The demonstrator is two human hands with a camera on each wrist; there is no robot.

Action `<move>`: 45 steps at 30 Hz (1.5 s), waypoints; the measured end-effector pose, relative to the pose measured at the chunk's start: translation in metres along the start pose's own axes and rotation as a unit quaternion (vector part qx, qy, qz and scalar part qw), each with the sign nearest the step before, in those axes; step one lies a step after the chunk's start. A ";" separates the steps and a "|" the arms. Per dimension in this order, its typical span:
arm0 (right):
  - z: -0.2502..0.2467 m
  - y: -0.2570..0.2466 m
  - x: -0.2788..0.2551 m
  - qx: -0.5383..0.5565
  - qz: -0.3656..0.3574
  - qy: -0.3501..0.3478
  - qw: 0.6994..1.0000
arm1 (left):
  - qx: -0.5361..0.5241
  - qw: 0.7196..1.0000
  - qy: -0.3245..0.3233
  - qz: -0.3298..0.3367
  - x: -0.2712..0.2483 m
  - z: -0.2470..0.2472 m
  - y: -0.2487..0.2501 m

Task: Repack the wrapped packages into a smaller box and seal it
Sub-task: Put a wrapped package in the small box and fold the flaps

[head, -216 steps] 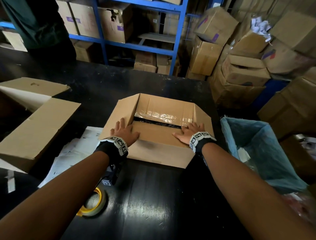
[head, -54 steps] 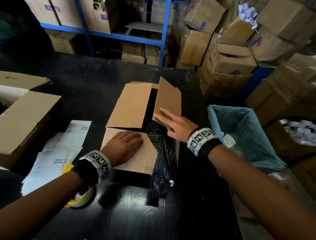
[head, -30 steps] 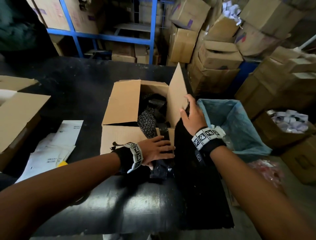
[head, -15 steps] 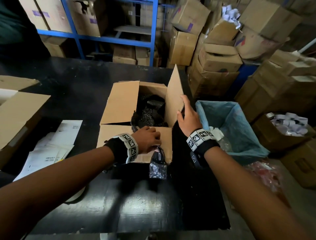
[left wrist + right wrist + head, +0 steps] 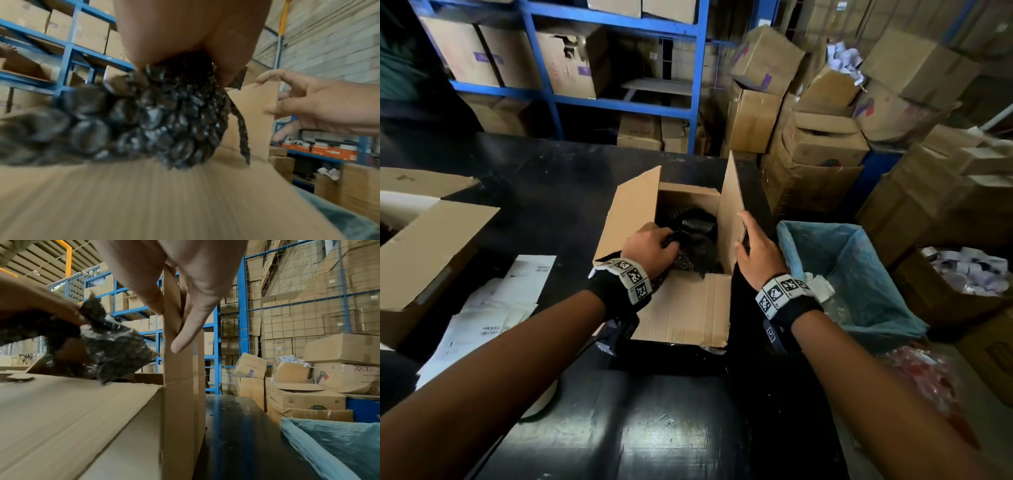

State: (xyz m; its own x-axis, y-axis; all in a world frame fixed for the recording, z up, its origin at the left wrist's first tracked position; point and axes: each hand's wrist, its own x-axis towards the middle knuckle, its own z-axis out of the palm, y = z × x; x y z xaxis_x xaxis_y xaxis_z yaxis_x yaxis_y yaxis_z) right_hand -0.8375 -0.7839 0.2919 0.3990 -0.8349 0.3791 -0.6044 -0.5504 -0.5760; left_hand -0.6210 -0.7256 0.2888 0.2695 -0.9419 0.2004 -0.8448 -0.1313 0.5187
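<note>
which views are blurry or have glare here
Left wrist view: the black bubble-wrapped package and box flap are motion-smeared. Right wrist view: sharp background, soft left hand. Head view: sharp, with glare on the black table.

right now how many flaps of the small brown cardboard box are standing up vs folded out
2 up, 1 out on the small brown cardboard box: right flap upright, pinched by the right hand; left flap angled up; near flap folded outward. Far flap hidden.

Upright side flaps (image 5: 732,202) narrow the box (image 5: 681,308) mouth; black packages (image 5: 695,236) fill it.
</note>
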 end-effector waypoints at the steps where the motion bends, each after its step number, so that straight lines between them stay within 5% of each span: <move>1: 0.000 -0.001 0.000 0.000 -0.006 -0.002 1.000 | 0.018 1.000 0.010 0.003 0.003 -0.005 0.007; 11: -0.002 -0.003 0.000 0.001 0.002 -0.016 1.000 | 0.026 1.000 0.012 -0.004 0.059 -0.039 0.046; 17: -0.004 -0.003 0.000 -0.009 0.005 -0.017 1.000 | -0.048 0.997 -0.027 -0.047 0.073 -0.007 0.039; 20: -0.004 -0.004 0.002 -0.021 0.002 -0.031 0.999 | 0.058 0.994 -0.093 0.018 0.070 0.013 0.026; 23: -0.002 -0.005 0.005 -0.023 -0.007 -0.041 0.999 | 0.255 0.947 -0.183 0.064 0.060 0.027 0.017; 27: 0.002 -0.008 0.008 -0.028 -0.022 -0.045 0.998 | 0.275 0.924 -0.258 0.057 0.048 0.034 0.010; 34: 0.008 -0.004 0.012 -0.029 -0.035 -0.036 0.998 | 0.286 0.926 -0.206 0.134 0.031 0.042 -0.008; 40: 0.008 -0.005 0.022 -0.002 -0.066 0.001 0.998 | 0.105 0.977 -0.068 0.173 0.048 0.013 -0.038; 45: 0.012 -0.014 0.043 0.006 -0.080 0.007 0.997 | -0.064 0.976 0.024 0.205 0.073 -0.009 -0.058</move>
State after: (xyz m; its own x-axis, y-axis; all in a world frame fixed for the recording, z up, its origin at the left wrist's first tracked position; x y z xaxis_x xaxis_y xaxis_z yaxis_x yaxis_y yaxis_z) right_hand -0.8032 -0.8116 0.3074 0.4800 -0.7367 0.4764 -0.5261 -0.6763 -0.5157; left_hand -0.5487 -0.7840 0.2807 -0.0555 -0.8912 0.4502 -0.8218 0.2969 0.4864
